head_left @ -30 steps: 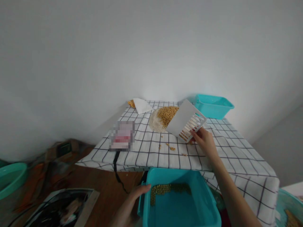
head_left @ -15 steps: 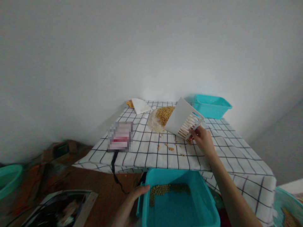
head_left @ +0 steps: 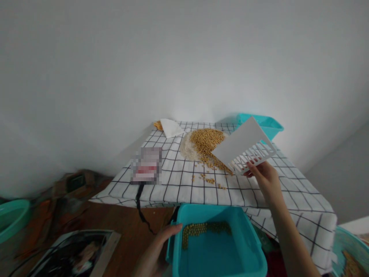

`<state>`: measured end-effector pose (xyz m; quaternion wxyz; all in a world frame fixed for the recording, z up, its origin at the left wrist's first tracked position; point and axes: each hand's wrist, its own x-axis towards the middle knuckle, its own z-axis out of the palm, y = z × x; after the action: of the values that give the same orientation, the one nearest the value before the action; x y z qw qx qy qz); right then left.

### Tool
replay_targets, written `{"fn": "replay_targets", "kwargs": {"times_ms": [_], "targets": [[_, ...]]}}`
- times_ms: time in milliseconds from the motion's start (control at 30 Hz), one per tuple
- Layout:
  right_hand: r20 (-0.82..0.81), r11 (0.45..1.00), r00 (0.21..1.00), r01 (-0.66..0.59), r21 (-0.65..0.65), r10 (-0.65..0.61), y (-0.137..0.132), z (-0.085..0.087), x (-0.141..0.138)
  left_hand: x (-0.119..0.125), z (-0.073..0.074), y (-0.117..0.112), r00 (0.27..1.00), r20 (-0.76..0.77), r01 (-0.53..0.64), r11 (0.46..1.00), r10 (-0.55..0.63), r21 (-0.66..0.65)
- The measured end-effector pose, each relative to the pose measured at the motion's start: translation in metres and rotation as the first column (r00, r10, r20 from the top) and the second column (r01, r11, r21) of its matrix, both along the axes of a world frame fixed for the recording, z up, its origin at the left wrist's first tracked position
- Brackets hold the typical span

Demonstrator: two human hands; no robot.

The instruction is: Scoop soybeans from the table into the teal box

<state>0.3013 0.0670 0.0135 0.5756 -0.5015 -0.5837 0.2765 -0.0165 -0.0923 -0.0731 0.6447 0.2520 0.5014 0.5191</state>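
Note:
My right hand [head_left: 263, 175] grips a flat white slotted plastic board [head_left: 240, 144] by its slotted edge, tilted over the table. Its lower left edge meets a heap of yellowish soybeans [head_left: 207, 139]. The beans lie partly on a patch of pale rice-like grains [head_left: 188, 148], with a few loose beans [head_left: 210, 180] nearer the front. My left hand [head_left: 163, 240] holds the left rim of a teal plastic basin [head_left: 220, 254] below the table's front edge, thumb over the rim. Inside the basin a layer of greenish beans [head_left: 198, 229] lies along the far and left sides.
A second teal basin [head_left: 271, 129] stands at the back right of the checked tablecloth [head_left: 173, 184]. Folded white cloth [head_left: 170, 127] lies at the back left. A blurred-out device [head_left: 147, 165] with a black strap [head_left: 138, 204] rests at the left. Boxes and tubs stand on the floor.
My right hand has moved the white board to the right, uncovering more of the soybean heap; beans now trail toward the board's lower edge. My left hand and its basin have hardly moved.

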Motion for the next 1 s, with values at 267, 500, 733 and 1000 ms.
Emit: {"fn": "replay_targets", "kwargs": {"times_ms": [267, 500, 733, 1000], "targets": [[-0.022, 0.997, 0.998, 0.057, -0.048, -0.058, -0.015, -0.007, 0.018, 0.011, 0.024, 0.011, 0.998, 0.069, 0.012, 0.984, 0.000, -0.177], [-0.064, 0.995, 0.997, 0.045, -0.085, -0.050, -0.027, -0.016, 0.031, -0.001, 0.002, 0.003, 0.998, -0.035, 0.059, 0.998, -0.058, 0.009], [-0.069, 0.992, 0.996, 0.057, -0.114, -0.065, -0.039, -0.017, 0.038, -0.009, -0.014, 0.002, 0.988, -0.116, 0.110, 0.989, -0.099, 0.094], [-0.115, 0.986, 0.992, 0.038, -0.162, -0.057, -0.046, -0.016, 0.035, -0.016, -0.035, 0.015, 0.992, -0.025, 0.122, 0.990, -0.125, -0.074]]}}
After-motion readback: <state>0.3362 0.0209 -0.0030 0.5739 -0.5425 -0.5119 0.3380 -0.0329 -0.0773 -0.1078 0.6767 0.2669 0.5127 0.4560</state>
